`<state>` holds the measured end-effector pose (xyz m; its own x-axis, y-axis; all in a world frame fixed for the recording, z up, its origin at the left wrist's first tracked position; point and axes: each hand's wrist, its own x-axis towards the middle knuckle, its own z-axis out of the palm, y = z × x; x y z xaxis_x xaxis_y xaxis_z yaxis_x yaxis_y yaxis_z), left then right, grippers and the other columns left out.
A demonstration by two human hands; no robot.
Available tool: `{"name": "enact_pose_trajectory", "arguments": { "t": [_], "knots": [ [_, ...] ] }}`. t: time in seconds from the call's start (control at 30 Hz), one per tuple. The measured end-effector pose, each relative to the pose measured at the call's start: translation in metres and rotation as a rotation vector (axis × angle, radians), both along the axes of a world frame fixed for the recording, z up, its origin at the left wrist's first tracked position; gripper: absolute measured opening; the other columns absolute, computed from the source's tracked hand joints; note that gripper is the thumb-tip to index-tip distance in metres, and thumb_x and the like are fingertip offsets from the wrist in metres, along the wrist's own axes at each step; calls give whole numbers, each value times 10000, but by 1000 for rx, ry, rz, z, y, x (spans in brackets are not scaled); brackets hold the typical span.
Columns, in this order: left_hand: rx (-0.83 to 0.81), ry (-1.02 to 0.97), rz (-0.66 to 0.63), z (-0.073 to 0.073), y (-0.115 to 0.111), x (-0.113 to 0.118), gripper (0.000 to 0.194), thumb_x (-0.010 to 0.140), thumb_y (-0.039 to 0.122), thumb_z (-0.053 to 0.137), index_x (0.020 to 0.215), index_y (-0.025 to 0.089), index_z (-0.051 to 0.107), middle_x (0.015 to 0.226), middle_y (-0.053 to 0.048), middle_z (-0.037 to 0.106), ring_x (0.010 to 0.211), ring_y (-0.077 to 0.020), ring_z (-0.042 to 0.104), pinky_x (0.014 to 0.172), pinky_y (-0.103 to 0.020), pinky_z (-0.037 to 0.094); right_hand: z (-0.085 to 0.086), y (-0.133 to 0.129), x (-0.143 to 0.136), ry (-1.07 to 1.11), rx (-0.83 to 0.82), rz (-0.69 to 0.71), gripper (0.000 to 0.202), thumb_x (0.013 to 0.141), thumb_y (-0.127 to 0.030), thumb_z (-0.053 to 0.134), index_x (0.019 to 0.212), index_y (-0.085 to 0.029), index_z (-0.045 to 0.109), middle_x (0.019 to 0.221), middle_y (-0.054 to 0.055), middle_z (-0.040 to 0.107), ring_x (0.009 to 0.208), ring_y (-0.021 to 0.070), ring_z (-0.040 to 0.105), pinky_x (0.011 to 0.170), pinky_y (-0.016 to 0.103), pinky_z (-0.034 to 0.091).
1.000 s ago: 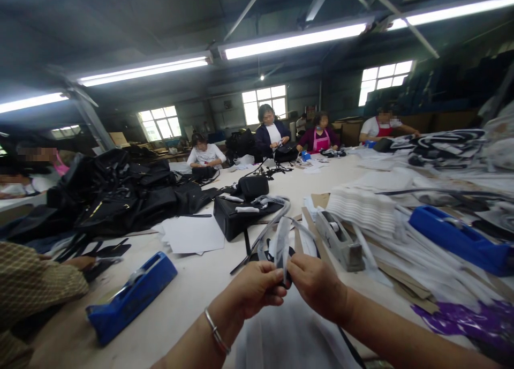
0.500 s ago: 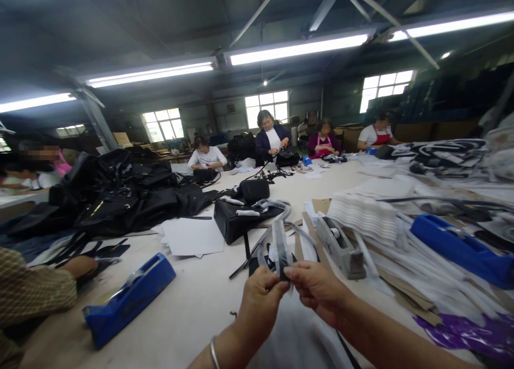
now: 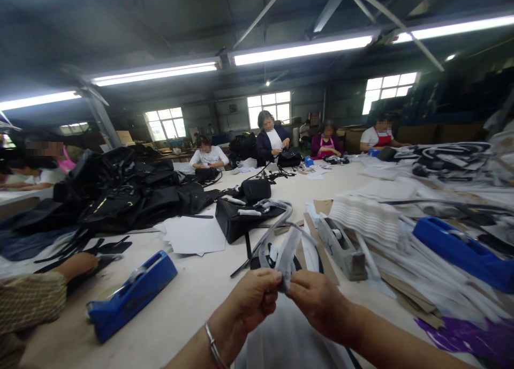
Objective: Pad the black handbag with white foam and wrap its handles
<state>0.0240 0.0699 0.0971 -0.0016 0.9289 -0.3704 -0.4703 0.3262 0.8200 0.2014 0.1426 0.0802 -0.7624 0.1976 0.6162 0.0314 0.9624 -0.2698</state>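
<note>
Both my hands meet just above the near part of the table. Between them is a dark strap wrapped in thin whitish film [image 3: 288, 254], its wrapped length standing up and away from me. My left hand [image 3: 254, 300] pinches one side of it between thumb and fingers. Right beside it, my right hand [image 3: 319, 300] is closed on the same wrapped strap, its fingertips partly hidden. Beyond my hands a black handbag [image 3: 231, 221] lies on the table, with small white-wrapped parts on it and wrapped straps trailing towards me.
A blue tape dispenser [image 3: 132, 296] stands left, a grey one [image 3: 341, 251] right, another blue one [image 3: 461, 251] farther right. White strips [image 3: 365, 219] and brown card lie there too. Black bags [image 3: 132, 197] are heaped left, near a co-worker's hand [image 3: 82, 264]. Several people work across the table.
My hands have turned slightly on the strap, and its wrapped end now leans to the right. My right hand's fingers are curled in more. The co-worker's sleeve at left has drawn back a little.
</note>
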Motion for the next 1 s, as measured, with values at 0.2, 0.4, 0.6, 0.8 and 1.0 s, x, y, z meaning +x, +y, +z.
{"name": "enact_pose_trajectory", "arguments": {
  "t": [0.2, 0.4, 0.6, 0.8, 1.0],
  "knots": [
    [397, 693, 93, -3, -14, 7, 239, 833, 307, 661, 656, 146, 666, 646, -17, 495, 582, -116, 453, 555, -245, 337, 13, 6, -1, -66, -1191, 26, 457, 845, -592, 634, 693, -176, 520, 598, -42, 419, 505, 80, 333, 476, 223, 273],
    [601, 892, -6, 0, -25, 5, 211, 876, 307, 659, 747, 163, 744, 788, -69, 595, 745, -170, 537, 694, -281, 394, 14, -2, -10, 88, -1793, -1, 529, 618, -544, 825, 682, -211, 420, 493, -118, 257, 439, 42, 136, 433, 227, 78],
    [184, 60, -179, 4, -13, -7, 503, 680, 564, 815, 653, 167, 509, 539, 74, 335, 470, -50, 219, 471, -216, 152, 18, -8, -4, -20, -744, -43, 252, 890, -252, 604, 658, -155, 599, 684, 21, 555, 675, 130, 518, 633, 258, 377],
    [62, -153, 17, -1, -3, 5, 492, 555, 350, 908, 693, 179, 468, 536, 101, 302, 475, -40, 209, 480, -198, 114, 5, -2, 0, -63, -98, -10, 281, 982, -159, 407, 897, -171, 675, 832, 81, 620, 750, 177, 533, 695, 310, 393],
    [417, 588, 111, -1, -18, 9, 232, 810, 324, 717, 667, 144, 684, 648, -18, 508, 630, -119, 455, 602, -246, 330, 13, -1, 2, -59, -1222, 41, 409, 812, -555, 685, 751, -176, 544, 616, -41, 417, 525, 86, 353, 493, 237, 282]
  ]
}}
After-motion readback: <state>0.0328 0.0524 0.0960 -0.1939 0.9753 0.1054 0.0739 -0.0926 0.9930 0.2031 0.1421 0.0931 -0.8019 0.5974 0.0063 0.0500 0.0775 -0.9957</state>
